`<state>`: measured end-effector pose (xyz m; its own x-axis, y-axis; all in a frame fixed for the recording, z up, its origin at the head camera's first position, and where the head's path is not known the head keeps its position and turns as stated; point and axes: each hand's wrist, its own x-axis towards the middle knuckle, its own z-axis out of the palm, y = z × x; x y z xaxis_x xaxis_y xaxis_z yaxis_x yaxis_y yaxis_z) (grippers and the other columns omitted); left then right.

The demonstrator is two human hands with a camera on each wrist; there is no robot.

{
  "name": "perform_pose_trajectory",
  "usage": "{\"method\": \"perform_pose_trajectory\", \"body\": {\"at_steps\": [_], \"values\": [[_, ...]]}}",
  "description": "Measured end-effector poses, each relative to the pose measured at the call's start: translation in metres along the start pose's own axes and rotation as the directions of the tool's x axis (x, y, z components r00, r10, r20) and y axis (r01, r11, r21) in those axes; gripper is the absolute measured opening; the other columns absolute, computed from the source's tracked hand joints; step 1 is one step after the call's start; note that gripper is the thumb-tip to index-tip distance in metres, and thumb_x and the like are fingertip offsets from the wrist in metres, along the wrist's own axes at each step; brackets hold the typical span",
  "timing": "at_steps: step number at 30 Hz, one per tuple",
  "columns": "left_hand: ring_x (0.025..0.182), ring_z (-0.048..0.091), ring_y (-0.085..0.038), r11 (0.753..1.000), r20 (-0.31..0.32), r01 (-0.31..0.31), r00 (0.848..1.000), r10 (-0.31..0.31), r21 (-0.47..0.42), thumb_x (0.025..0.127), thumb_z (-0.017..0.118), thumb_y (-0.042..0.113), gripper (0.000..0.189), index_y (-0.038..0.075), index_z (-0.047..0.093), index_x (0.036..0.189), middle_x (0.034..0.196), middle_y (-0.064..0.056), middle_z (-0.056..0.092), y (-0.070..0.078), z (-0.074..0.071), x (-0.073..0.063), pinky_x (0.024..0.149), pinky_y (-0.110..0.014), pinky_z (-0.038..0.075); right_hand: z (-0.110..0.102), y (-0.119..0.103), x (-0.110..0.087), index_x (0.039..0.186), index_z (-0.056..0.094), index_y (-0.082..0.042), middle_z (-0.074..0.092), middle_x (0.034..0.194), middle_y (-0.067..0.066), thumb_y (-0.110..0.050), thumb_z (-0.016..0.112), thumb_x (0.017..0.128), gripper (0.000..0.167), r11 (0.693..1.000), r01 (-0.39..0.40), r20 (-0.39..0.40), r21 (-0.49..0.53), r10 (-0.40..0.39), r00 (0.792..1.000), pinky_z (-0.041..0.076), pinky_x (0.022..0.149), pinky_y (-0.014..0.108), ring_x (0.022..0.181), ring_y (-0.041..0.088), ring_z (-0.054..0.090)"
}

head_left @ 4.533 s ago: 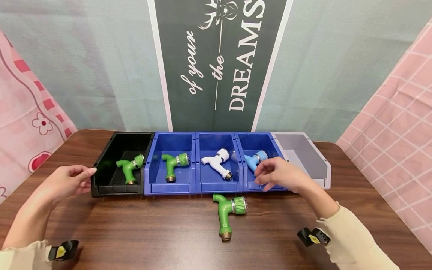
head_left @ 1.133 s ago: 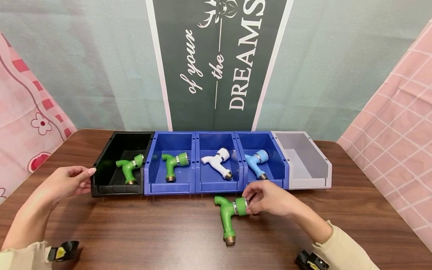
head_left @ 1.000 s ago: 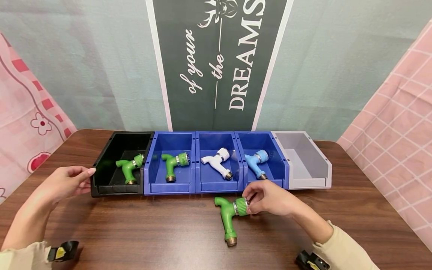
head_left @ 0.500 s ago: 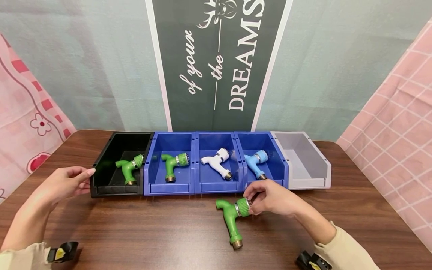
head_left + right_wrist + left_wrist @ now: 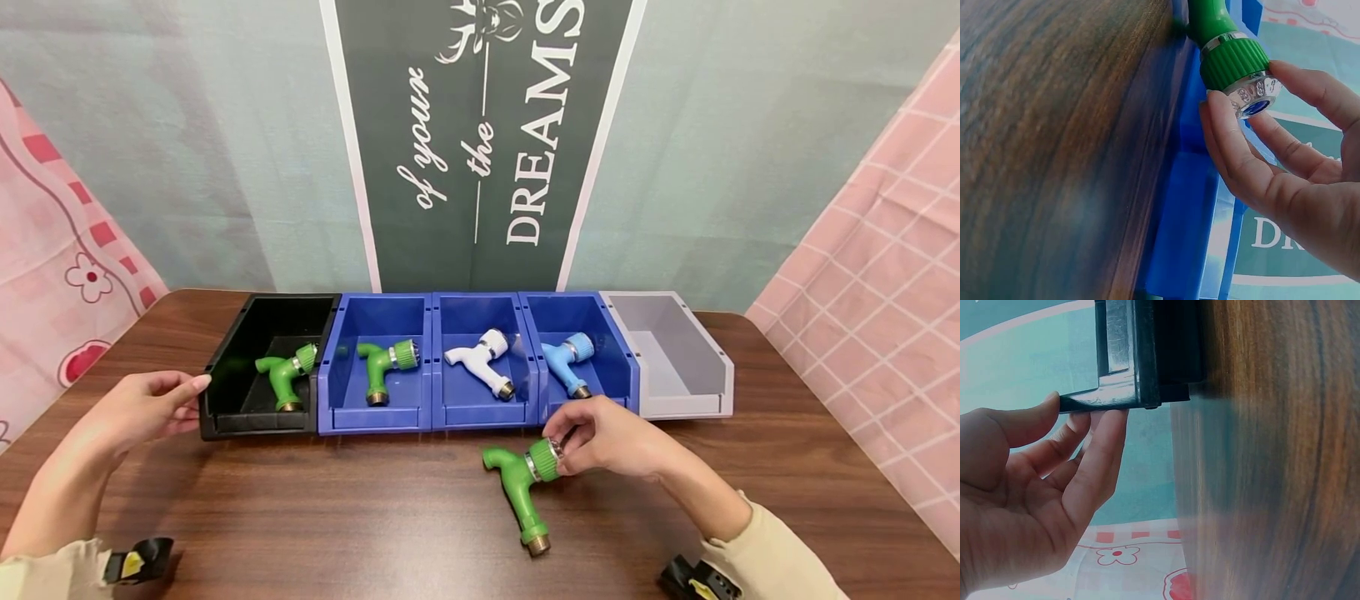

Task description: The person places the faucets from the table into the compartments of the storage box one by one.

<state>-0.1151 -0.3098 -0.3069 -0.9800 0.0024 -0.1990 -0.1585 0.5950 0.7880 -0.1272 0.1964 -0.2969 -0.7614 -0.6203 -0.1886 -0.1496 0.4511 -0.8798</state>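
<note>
A green tap (image 5: 517, 487) with a brass threaded end lies on the wooden table in front of the bins. My right hand (image 5: 611, 442) pinches its ribbed knob at the clear end cap (image 5: 1254, 94) between thumb and fingers. At the far left, my left hand (image 5: 146, 408) holds the front corner of the black bin (image 5: 262, 423), thumb on the rim and fingers against the outer side wall. Inside that bin lies another green tap (image 5: 285, 379). The blue bins hold a green tap (image 5: 378, 371), a white tap (image 5: 480, 362) and a light blue tap (image 5: 567, 364).
The bins stand side by side in one row: black, then three blue bins (image 5: 375, 421), then a grey bin (image 5: 686, 406) at the right end. Behind the wooden table (image 5: 337, 517) hangs a printed cloth (image 5: 247, 167). Pink cloths hang at both sides.
My right hand has come down from above the light blue tap to the green tap's knob. The tap has turned, its brass end swinging to the right. My left hand stays at the black bin.
</note>
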Motion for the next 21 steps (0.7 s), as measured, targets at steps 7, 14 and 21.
{"method": "perform_pose_trajectory", "body": {"at_steps": [7, 14, 21], "values": [[0.066, 0.058, -0.007, 1.000, -0.002, 0.000, 1.000, 0.000, 0.004, 0.099, 0.039, 0.028, 0.046, -0.017, 0.051, 0.096, 0.074, -0.004, 0.052, -0.0002, -0.0004, 0.0003, 0.062, -0.025, 0.054, -0.0020, 0.0004, -0.0016, 0.096, 0.059, 0.008, 0.062, 0.079, 0.008, 0.002, 0.070, 0.067, 0.032, 1.000, -0.012, -0.021, -0.026, 0.011, 1.000, 0.052, 0.061, 0.024, 0.071, 0.016, 0.060], [0.067, 0.058, -0.008, 1.000, 0.002, 0.003, 1.000, -0.003, 0.017, 0.099, 0.038, 0.029, 0.048, -0.018, 0.050, 0.098, 0.075, -0.004, 0.053, 0.0004, -0.0010, 0.0005, 0.063, -0.026, 0.054, -0.0050, 0.0007, -0.0051, 0.097, 0.059, 0.010, 0.062, 0.080, 0.010, 0.002, 0.070, 0.067, 0.033, 0.999, 0.003, -0.022, -0.035, -0.004, 1.000, 0.053, 0.062, 0.025, 0.072, 0.017, 0.060], [0.066, 0.059, -0.008, 1.000, 0.004, 0.007, 1.000, -0.007, 0.008, 0.099, 0.038, 0.029, 0.048, -0.018, 0.050, 0.097, 0.074, -0.004, 0.054, 0.0000, -0.0010, 0.0000, 0.062, -0.026, 0.054, -0.0099, 0.0014, -0.0084, 0.097, 0.060, 0.009, 0.062, 0.082, 0.009, 0.002, 0.070, 0.066, 0.033, 0.999, 0.024, -0.028, -0.048, -0.026, 0.999, 0.052, 0.061, 0.024, 0.071, 0.016, 0.059]]}}
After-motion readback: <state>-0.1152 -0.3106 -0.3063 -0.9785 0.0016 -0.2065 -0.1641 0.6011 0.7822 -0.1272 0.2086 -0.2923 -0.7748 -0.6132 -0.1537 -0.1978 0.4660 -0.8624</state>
